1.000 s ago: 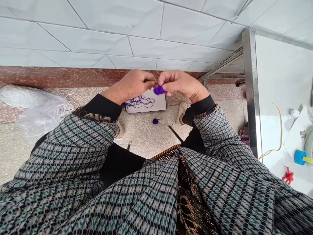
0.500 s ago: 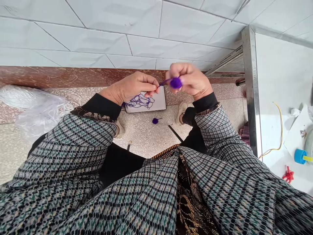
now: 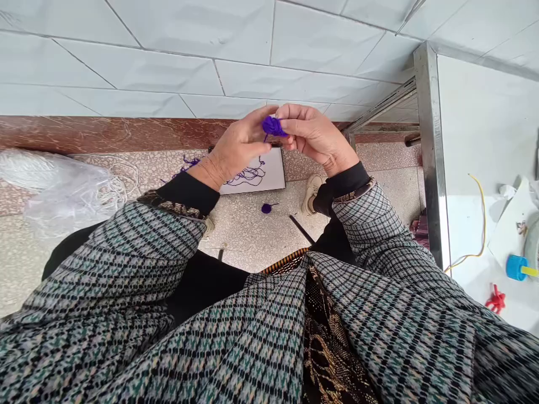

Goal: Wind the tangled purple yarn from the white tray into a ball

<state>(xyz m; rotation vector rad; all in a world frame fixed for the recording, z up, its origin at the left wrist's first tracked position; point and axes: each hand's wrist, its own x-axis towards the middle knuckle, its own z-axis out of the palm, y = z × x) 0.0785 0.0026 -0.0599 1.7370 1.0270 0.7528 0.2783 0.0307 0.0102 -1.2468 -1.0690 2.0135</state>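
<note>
A small ball of purple yarn (image 3: 273, 126) is between my two hands, above the floor. My right hand (image 3: 318, 134) pinches it between thumb and fingers from the right. My left hand (image 3: 238, 145) curls round its left side, the fingertips partly hidden behind it. A short strand runs from the ball down to the left thumb. Below my hands, loose purple yarn (image 3: 246, 178) lies tangled over a white tray or box lid (image 3: 273, 171), and some hangs past its left side. A second, smaller purple ball (image 3: 266, 208) rests on the floor nearer to me.
A clear plastic bag with white yarn (image 3: 67, 179) lies on the floor at left. On the right stands a white table (image 3: 471, 146) with a metal edge, holding a yellow cord (image 3: 483, 224), a blue cap (image 3: 516, 268) and a red item (image 3: 496, 299). A tiled wall (image 3: 244, 33) rises ahead.
My hands have come together. The ball in my right hand moved left to my left hand, and the strand stretched between them is now short.
</note>
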